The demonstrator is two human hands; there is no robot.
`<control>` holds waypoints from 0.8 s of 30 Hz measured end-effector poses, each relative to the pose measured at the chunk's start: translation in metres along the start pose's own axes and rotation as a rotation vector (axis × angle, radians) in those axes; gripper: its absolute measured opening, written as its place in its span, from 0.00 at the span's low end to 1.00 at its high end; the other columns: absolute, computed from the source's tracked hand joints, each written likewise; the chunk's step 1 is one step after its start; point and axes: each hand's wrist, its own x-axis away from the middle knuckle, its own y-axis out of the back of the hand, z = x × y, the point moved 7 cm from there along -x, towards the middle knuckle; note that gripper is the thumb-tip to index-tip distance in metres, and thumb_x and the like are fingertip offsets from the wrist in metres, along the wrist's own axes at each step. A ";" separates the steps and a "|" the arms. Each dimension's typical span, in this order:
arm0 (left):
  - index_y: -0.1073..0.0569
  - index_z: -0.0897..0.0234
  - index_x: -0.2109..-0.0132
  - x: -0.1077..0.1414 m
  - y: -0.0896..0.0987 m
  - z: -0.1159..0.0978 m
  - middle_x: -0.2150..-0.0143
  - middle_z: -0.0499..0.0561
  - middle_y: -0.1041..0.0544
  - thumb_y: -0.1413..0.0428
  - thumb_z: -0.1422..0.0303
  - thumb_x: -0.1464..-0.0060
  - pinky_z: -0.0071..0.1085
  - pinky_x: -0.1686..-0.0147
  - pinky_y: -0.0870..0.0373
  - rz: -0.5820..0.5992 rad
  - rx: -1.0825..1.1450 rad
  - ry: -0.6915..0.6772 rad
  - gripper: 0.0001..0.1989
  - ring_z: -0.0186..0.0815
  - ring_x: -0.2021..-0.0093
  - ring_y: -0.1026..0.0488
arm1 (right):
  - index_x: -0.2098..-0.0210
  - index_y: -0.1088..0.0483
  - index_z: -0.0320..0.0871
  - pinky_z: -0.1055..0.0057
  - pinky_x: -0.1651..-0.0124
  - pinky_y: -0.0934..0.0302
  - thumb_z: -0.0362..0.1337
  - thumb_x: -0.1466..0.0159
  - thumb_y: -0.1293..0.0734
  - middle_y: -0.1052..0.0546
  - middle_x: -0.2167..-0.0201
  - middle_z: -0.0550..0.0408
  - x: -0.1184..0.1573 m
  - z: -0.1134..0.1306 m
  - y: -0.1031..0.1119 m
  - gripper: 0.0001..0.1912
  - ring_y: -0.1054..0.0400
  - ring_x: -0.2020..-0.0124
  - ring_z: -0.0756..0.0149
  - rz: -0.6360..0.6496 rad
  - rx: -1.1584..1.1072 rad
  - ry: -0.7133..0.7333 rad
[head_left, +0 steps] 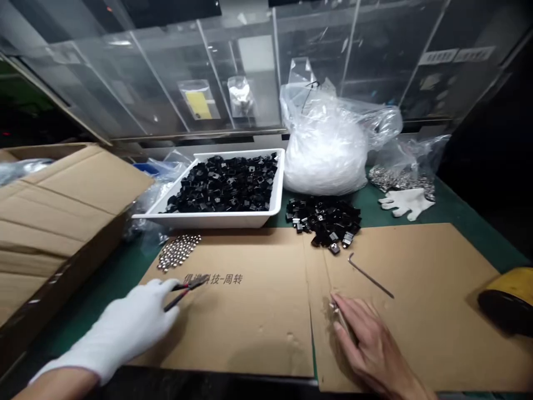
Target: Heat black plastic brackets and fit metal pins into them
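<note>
My left hand (pixel 133 319), in a white glove, is closed on a pair of pliers (pixel 195 283) with dark jaws and red-and-black handles. The pliers are over printed characters on the cardboard sheet (pixel 258 333). Just beyond them lies a cluster of small shiny metal pieces (pixel 179 253). My bare right hand (pixel 366 339) rests low over the right part of the cardboard. Its thumb and fingers close around a slim object with a metallic end (pixel 333 305), mostly hidden, whose kind I cannot make out. A thin L-shaped hex key (pixel 370 275) lies beyond that hand.
A white tray (pixel 216 221) heaped with small black parts stands behind the cardboard. More black parts (pixel 328 222) are piled beside it, near a big clear plastic bag (pixel 325 147). A white glove (pixel 408 203) lies at back right, a cardboard box (pixel 62 211) left, a yellow-and-black object (pixel 510 300) right.
</note>
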 end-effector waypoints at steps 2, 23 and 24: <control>0.27 0.47 0.40 0.010 0.018 -0.047 0.39 0.54 0.24 0.55 0.49 0.40 0.50 0.46 0.32 -0.200 -0.023 -0.125 0.25 0.57 0.41 0.27 | 0.32 0.41 0.41 0.53 0.43 0.32 0.36 0.28 0.39 0.24 0.42 0.44 0.006 -0.022 0.016 0.26 0.29 0.43 0.52 -0.062 0.070 -0.052; 0.24 0.64 0.48 0.025 0.108 -0.352 0.48 0.67 0.26 0.44 0.61 0.42 0.52 0.54 0.32 -0.310 -0.393 -0.403 0.18 0.56 0.49 0.29 | 0.40 0.32 0.40 0.54 0.49 0.37 0.40 0.32 0.37 0.21 0.49 0.44 0.057 -0.119 0.052 0.22 0.28 0.50 0.49 -0.358 0.229 -0.294; 0.24 0.64 0.47 0.022 0.108 -0.353 0.48 0.68 0.26 0.44 0.61 0.41 0.51 0.55 0.32 -0.311 -0.401 -0.387 0.18 0.56 0.49 0.29 | 0.40 0.32 0.40 0.54 0.49 0.37 0.40 0.32 0.37 0.21 0.49 0.44 0.056 -0.119 0.052 0.22 0.28 0.50 0.49 -0.352 0.220 -0.301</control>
